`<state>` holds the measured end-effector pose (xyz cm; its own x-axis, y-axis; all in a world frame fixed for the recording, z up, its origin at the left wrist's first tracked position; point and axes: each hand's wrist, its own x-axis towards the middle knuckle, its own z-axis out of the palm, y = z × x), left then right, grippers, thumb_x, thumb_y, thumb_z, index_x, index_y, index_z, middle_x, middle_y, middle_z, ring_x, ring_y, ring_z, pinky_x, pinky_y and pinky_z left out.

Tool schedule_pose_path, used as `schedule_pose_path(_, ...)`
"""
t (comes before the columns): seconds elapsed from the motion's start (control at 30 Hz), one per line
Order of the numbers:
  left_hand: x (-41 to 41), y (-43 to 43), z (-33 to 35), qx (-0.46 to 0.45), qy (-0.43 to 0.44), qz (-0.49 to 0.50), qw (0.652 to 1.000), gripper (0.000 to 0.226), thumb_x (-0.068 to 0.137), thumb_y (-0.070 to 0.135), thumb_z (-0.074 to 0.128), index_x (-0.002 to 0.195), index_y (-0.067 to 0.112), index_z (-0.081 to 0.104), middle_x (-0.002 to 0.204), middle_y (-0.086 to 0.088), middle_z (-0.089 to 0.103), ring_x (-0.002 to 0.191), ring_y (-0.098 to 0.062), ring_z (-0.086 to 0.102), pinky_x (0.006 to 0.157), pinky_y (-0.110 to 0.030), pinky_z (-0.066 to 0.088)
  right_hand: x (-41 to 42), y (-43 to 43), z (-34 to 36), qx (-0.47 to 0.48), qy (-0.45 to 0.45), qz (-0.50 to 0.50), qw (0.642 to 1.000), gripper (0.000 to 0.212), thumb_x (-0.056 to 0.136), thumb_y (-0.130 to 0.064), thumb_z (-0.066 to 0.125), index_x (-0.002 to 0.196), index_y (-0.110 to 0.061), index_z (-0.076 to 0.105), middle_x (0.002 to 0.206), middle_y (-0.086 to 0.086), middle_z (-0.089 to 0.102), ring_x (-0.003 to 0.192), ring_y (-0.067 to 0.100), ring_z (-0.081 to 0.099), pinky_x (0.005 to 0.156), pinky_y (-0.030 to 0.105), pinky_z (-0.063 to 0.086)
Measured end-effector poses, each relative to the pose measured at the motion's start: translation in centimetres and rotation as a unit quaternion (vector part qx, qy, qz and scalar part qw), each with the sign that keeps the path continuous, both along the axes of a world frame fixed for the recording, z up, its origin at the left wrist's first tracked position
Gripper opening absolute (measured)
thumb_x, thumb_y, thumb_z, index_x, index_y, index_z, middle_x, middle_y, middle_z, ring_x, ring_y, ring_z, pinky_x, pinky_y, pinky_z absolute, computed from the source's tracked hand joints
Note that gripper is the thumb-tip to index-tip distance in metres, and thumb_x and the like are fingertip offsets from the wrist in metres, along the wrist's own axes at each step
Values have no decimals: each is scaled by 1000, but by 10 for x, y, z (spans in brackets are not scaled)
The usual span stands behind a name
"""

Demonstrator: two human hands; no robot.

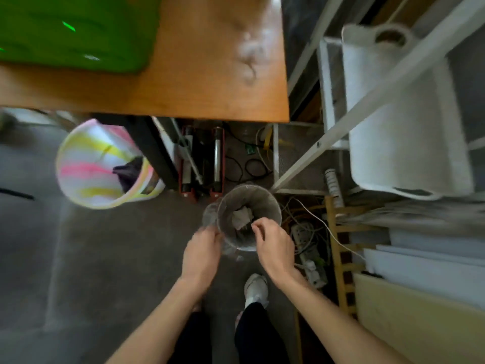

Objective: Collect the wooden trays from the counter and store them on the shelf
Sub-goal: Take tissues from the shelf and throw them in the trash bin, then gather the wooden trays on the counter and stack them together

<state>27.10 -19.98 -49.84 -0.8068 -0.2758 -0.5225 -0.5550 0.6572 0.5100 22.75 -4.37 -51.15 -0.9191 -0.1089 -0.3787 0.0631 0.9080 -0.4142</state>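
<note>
Down at frame centre, both hands meet a mesh bin [249, 216]. Left hand [202, 254] pinches clear plastic [210, 215] beside its rim; right hand [274, 245], fingers curled, grips the near rim.

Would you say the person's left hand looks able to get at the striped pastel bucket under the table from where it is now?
Probably yes. The left hand is at the rim of the mesh bin, and only bare floor lies between it and the striped bucket, whose open side faces that way.

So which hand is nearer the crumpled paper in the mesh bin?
Right. The right hand reaches over the mesh bin rim, close to the crumpled paper. The left hand is outside, at the bin's left edge.
</note>
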Motion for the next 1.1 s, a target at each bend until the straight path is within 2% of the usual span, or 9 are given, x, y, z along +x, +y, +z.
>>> schedule_pose_path(0.07,18,-18,59,-54,-5,-25,998,21,99,26,49,102,9,60,102,-13,60,94,-35,62,76,-46,49,10,-19,55,30,9,77,997,26,98,-36,52,121,-28,62,115,-4,66,106,19,62,84,37,53)
schedule_pose_path(0.13,41,-37,111,-122,-11,-49,991,26,99,30,50,111,10,59,109,-13,58,100,-35,60,79,-46,48,21,-40,107,63,10,153,986,44,95,-40,55,137,-28,52,134,0,59,125,23,53,99,42,47)
schedule_pose_path(0.23,77,-69,178,-201,-7,-36,979,32,94,37,57,115,14,63,114,-10,60,104,-33,60,82,-46,49,37,-77,180,78,9,231,970,65,94,-45,57,152,-32,32,159,6,33,148,29,26,118,48,26)
schedule_pose_path(0.3,100,-93,221,-226,-12,-13,974,34,91,40,60,114,16,64,116,-10,62,109,-33,59,90,-48,47,50,-104,228,86,14,279,956,74,93,-52,56,155,-36,20,166,6,17,153,31,11,121,50,14)
schedule_pose_path(0.37,126,-121,261,-235,-13,17,972,35,89,41,61,112,15,65,117,-11,64,110,-34,60,93,-50,46,66,-133,271,104,12,320,942,79,91,-59,51,156,-38,12,167,6,9,153,32,4,122,51,9)
schedule_pose_path(0.57,212,-248,366,-268,38,145,952,38,88,36,65,120,14,67,128,-13,63,119,-34,59,100,-54,43,113,-254,376,77,54,408,908,78,89,-64,49,156,-38,17,164,4,24,151,29,17,121,47,17)
schedule_pose_path(0.7,284,-364,429,-290,47,223,929,36,94,38,55,121,15,64,126,-10,62,115,-34,59,95,-47,47,143,-371,434,28,80,480,873,77,89,-64,50,154,-38,20,160,4,32,148,28,27,117,45,30)
schedule_pose_path(0.8,332,-444,472,-281,14,272,920,34,98,40,45,118,18,61,120,-9,63,112,-32,60,90,-43,47,167,-465,479,-1,96,528,844,74,91,-64,47,155,-37,20,163,1,27,149,26,26,119,43,26)
schedule_pose_path(1.1,427,-633,532,-353,13,391,850,35,97,41,45,118,19,63,119,-8,64,110,-31,62,91,-42,47,208,-725,561,-31,178,624,760,77,88,-71,44,154,-41,20,164,-2,23,150,25,23,119,41,23)
